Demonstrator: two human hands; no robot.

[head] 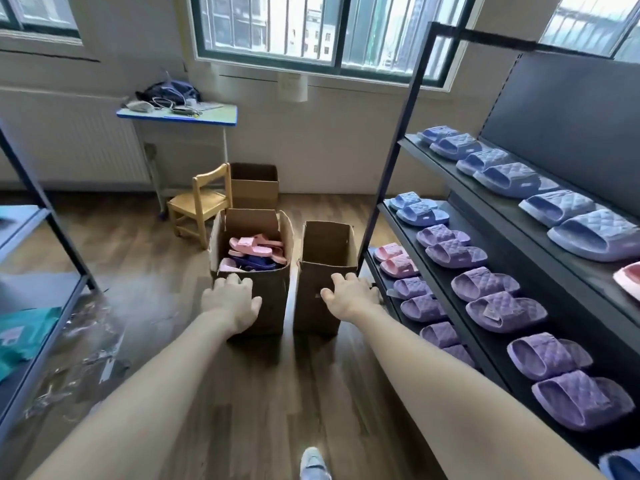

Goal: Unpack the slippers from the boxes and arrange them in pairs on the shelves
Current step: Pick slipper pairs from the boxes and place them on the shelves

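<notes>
Two open cardboard boxes stand side by side on the wooden floor. The left box point(273, 296) holds pink and dark blue slippers point(254, 252). The right box point(313, 299) looks empty inside. My left hand point(231, 299) is in front of the near left corner of the left box, fingers spread and relaxed. My right hand point(349, 294) reaches to the near right edge of the right box, fingers spread. On the right, a dark shelf unit point(519, 258) carries blue slippers point(509, 174) on the upper tier, purple slippers point(485, 289) below, and pink slippers point(396, 259) at the lowest tier's far end.
A third cardboard box point(254, 188) and a small wooden chair point(201, 206) stand behind the two boxes. A small table point(180, 116) with clutter sits under the window. Another rack point(38, 271) and plastic wrapping point(90, 341) lie on the left.
</notes>
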